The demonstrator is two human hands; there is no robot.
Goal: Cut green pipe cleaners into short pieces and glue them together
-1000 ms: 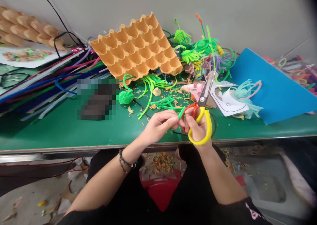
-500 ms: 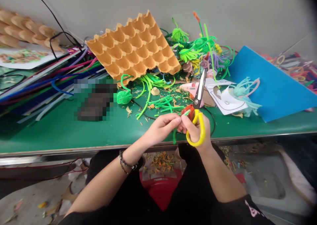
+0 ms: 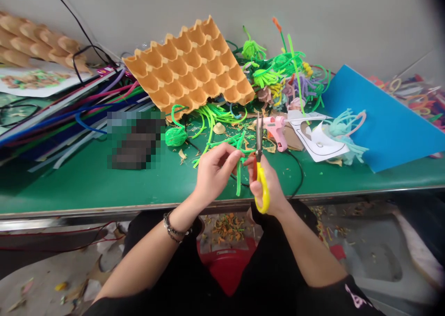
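Between its thumb and fingers, my left hand (image 3: 212, 173) pinches a green pipe cleaner (image 3: 238, 177) that stands nearly upright above the table's front part. My right hand (image 3: 273, 188) grips scissors (image 3: 263, 191) with yellow and orange handles; their blades point up and look nearly closed. The right fingertips come close to the pipe cleaner, and whether they touch it I cannot tell. Just behind my hands lie cut green pipe cleaner pieces (image 3: 227, 142). A pink glue gun (image 3: 277, 134) rests on the table past the scissors.
A cardboard egg tray (image 3: 198, 68) leans at the back, with green pipe cleaner bundles (image 3: 274, 70) beside it. A green pipe cleaner ball (image 3: 175, 136) sits left of my hands. White paper cutouts (image 3: 323, 144) and a blue sheet (image 3: 377, 121) lie right. Long pipe cleaners (image 3: 114, 96) spread left.
My hands have moved slightly apart. The scissors have turned more upright and shifted left, uncovering the glue gun. The pipe cleaner now stands upright and shows more of its length.
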